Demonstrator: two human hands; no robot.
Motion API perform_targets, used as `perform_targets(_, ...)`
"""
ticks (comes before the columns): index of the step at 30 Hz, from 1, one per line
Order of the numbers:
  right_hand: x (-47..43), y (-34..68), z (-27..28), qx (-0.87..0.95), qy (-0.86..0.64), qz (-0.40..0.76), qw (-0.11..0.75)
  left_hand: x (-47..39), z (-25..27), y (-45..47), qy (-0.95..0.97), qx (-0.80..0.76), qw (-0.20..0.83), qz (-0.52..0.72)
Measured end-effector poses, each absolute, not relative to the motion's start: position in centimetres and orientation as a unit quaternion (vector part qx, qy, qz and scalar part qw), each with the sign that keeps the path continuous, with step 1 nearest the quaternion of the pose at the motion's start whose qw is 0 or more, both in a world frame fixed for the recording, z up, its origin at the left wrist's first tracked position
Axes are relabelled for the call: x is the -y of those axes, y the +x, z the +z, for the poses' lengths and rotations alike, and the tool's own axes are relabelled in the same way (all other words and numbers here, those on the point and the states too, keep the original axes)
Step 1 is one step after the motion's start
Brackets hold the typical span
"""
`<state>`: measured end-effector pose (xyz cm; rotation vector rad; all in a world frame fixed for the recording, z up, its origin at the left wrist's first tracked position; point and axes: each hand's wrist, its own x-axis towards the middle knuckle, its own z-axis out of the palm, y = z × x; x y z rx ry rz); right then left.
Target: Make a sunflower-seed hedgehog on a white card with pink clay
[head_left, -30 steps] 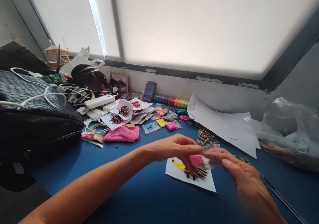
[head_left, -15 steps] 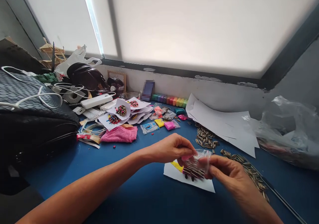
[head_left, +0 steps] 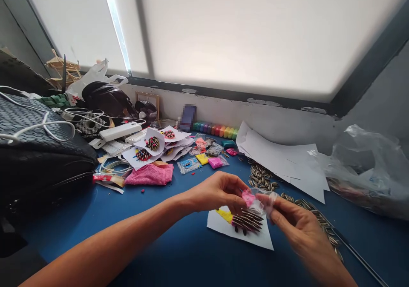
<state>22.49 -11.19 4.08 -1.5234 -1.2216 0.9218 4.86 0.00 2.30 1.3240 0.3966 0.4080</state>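
Between my two hands is a small clear plastic bag (head_left: 263, 194) with a lump of pink modelling clay (head_left: 248, 198) in its left end. My left hand (head_left: 220, 191) is closed on the clay end of the bag. At the bag's other end, my right hand (head_left: 292, 216) pinches the plastic. Just beneath them a piece of white paper (head_left: 220, 228) lies on the blue table. On it is a hedgehog figure (head_left: 247, 219) with a yellow clay front, rows of striped sunflower seeds as spines, and dark seeds as feet.
Loose sunflower seeds (head_left: 260, 177) and a thin metal rod (head_left: 361, 253) lie to the right. White sheets (head_left: 281, 155) and a plastic bag (head_left: 367, 172) are behind them. Finished seed figures (head_left: 151, 143), a pink cloth (head_left: 150, 174) and clay packets (head_left: 215, 162) are at the back left; a black bag (head_left: 41, 150) stands far left.
The bag has turned and stretched between my hands, so the pink clay shows more plainly. My left fingers have shifted, uncovering more of the seed figure. The view has moved slightly.
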Motion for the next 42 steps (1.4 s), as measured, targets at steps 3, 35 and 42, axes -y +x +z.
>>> perform_targets(3,11.2,22.2,4.2,0.500,-0.593,0.428,0.464,-0.1,2.1,4.8,0.626,-0.189,0.731,0.197)
perform_targets(35,11.8,21.8,2.9,0.551,-0.635,0.235,0.487,0.9,3.0,5.3,0.540,-0.213,0.774,0.252)
perform_targets(42,11.6,21.8,3.3,0.527,-0.621,0.307,0.491,1.3,2.3,5.6,0.559,-0.214,0.764,0.239)
